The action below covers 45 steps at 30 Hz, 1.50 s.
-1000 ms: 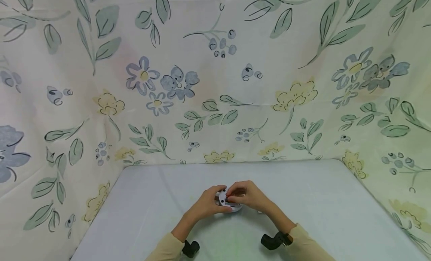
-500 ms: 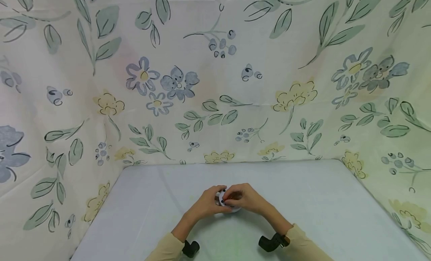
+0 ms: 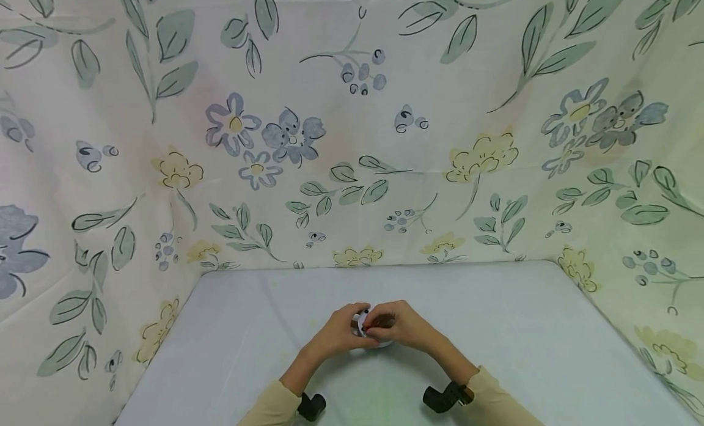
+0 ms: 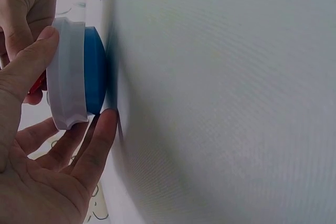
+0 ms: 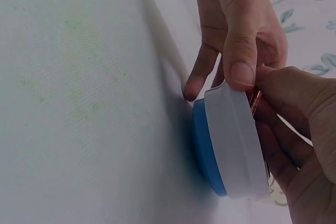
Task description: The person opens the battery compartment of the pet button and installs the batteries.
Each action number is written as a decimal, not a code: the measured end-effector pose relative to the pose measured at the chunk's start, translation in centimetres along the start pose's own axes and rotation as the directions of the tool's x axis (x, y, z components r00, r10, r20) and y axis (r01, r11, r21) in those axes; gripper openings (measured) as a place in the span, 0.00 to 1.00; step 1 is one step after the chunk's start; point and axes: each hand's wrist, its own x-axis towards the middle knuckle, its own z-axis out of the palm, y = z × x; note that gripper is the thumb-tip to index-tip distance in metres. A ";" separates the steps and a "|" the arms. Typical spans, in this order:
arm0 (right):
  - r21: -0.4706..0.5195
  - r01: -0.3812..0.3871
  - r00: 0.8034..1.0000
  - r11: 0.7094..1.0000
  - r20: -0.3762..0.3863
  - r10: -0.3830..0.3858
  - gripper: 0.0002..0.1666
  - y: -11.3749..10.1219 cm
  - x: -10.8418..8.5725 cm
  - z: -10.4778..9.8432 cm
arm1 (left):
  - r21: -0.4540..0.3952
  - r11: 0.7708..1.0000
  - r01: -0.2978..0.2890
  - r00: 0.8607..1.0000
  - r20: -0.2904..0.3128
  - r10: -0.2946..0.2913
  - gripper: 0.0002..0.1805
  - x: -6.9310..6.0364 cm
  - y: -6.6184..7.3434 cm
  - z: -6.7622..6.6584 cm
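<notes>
A round white device [image 4: 68, 74] with a blue side [image 4: 94, 72] stands between the hands, its blue side turned to the table. Fingers and thumb of the left hand [image 3: 342, 329] grip its rim. In the head view, the right hand [image 3: 404, 323] covers most of its upper face. Between the right thumb and fingertips is a small red item [image 5: 256, 102], pinched at the white face; most of it is hidden by the fingers. The right wrist view shows the left thumb on the white rim.
The pale table [image 3: 253, 316] has raised floral cloth [image 3: 352, 132] behind it and along both sides. Black wrist-worn devices sit at the left wrist [image 3: 312, 406] and the right wrist [image 3: 444, 397], close to the table surface.
Since a second ago the right hand has moved slightly left and down over the white face, hiding more of it. The left hand has kept its grip and stayed still.
</notes>
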 end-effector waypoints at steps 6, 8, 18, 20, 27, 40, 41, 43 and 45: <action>-0.020 -0.011 1.000 1.000 0.013 0.011 0.07 -0.2 -0.2 -0.3 | 0.010 1.000 0.028 0.999 0.014 -0.028 0.43 0.0 0.2 -0.1; -0.021 0.009 1.000 1.000 0.013 -0.009 0.07 -0.1 -0.2 -0.5 | 0.019 0.999 0.042 0.999 0.016 -0.043 0.43 0.0 0.2 -0.2; -0.227 0.035 0.998 0.973 -0.039 -0.045 0.26 0.8 -1.2 -2.2 | 0.059 0.996 0.064 0.998 0.011 -0.065 0.42 0.1 0.3 0.0; -0.235 0.001 1.000 0.972 -0.020 -0.006 0.31 1.0 -1.5 -2.4 | 0.071 0.994 0.078 0.997 0.009 -0.079 0.43 0.2 0.3 0.0; -0.151 -0.062 0.994 0.987 0.085 0.075 0.37 1.7 -1.8 -2.4 | 0.082 0.994 0.075 0.997 0.009 -0.076 0.44 0.1 0.3 0.0; -0.204 -0.083 0.975 0.976 0.187 0.122 0.29 1.4 -1.5 -2.0 | 0.110 0.993 0.046 0.998 0.030 -0.050 0.44 0.1 0.4 -0.2; -0.211 -0.078 0.975 0.974 0.186 0.118 0.29 1.3 -1.5 -1.9 | 0.109 0.993 0.042 0.998 0.032 -0.046 0.44 0.1 0.4 -0.2; -0.224 -0.053 0.979 0.973 0.178 0.094 0.26 1.3 -1.4 -1.8 | 0.108 0.994 0.037 0.999 0.036 -0.041 0.44 0.1 0.4 -0.2; -0.223 -0.039 0.984 0.974 0.162 0.076 0.22 1.5 -1.5 -1.7 | 0.107 0.994 0.031 0.999 0.040 -0.036 0.44 0.1 0.5 -0.3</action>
